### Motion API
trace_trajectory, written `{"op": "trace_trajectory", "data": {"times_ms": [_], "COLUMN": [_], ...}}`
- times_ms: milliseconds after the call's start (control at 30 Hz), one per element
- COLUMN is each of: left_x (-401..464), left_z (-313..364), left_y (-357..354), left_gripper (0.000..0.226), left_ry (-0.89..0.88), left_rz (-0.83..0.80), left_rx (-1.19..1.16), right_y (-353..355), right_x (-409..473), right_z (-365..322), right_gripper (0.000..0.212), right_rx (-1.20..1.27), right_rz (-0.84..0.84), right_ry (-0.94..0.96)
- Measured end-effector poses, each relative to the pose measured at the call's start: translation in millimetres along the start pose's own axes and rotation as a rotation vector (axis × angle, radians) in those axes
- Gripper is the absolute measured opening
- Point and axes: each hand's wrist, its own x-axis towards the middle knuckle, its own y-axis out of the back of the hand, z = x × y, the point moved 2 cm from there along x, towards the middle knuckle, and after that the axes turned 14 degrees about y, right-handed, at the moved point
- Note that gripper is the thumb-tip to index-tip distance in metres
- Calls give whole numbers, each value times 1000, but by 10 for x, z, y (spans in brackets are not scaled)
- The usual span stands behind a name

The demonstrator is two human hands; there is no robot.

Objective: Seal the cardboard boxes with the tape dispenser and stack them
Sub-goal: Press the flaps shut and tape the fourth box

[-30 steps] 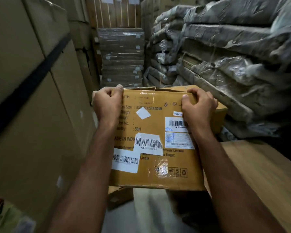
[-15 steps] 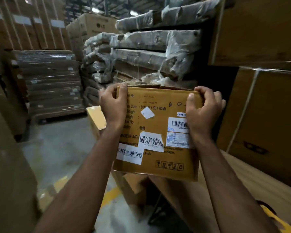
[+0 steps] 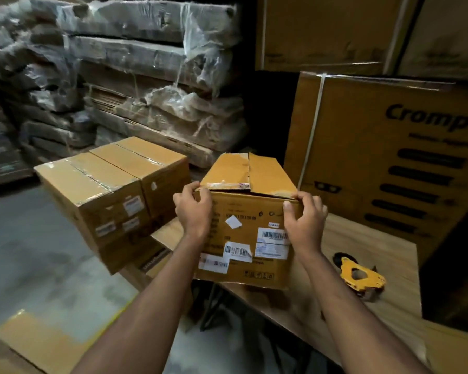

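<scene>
I hold a brown cardboard box (image 3: 247,247) with white barcode labels on its near face. Its top flaps (image 3: 250,172) are unsealed and slightly raised. My left hand (image 3: 193,210) grips the upper left corner and my right hand (image 3: 304,217) grips the upper right corner. The box sits at or just above the near edge of a wooden table (image 3: 343,300). A yellow tape dispenser (image 3: 358,276) lies on the table to the right of the box, apart from both hands. To the left stands a stack of taped boxes (image 3: 111,195).
A large printed carton (image 3: 384,163) stands behind the table on the right, with more cartons above it. Plastic-wrapped bundles of flat cardboard (image 3: 135,76) are piled at the back left. Another flat box (image 3: 38,344) lies on the grey concrete floor at the lower left.
The view has swung right while I carry the box. The box has come down towards the wooden table, its top flaps now show, and the tape dispenser and taped stack have come into sight.
</scene>
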Motion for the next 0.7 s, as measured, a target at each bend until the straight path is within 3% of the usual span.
{"op": "trace_trajectory", "data": {"times_ms": [100, 200, 300, 500, 700], "left_x": [16, 24, -36, 92, 59], "left_z": [-230, -616, -908, -907, -910], "left_y": [-102, -185, -167, -79, 2], "left_gripper": [33, 37, 60, 73, 75], "left_ry": [20, 116, 43, -65, -28], "left_rz": [-109, -234, -375, -467, -500], "left_rx": [92, 301, 528, 828, 845], "right_y": [-48, -182, -286, -337, -342], "right_x": [-71, -271, -503, -590, -743], "right_z": [107, 281, 377, 335, 334], "right_gripper": [25, 32, 52, 74, 91], "right_rx": [-49, -189, -290, -386, -383], "right_rz": [-28, -294, -517, -637, -664], "right_ry": [-117, -284, -319, -317, -350]}}
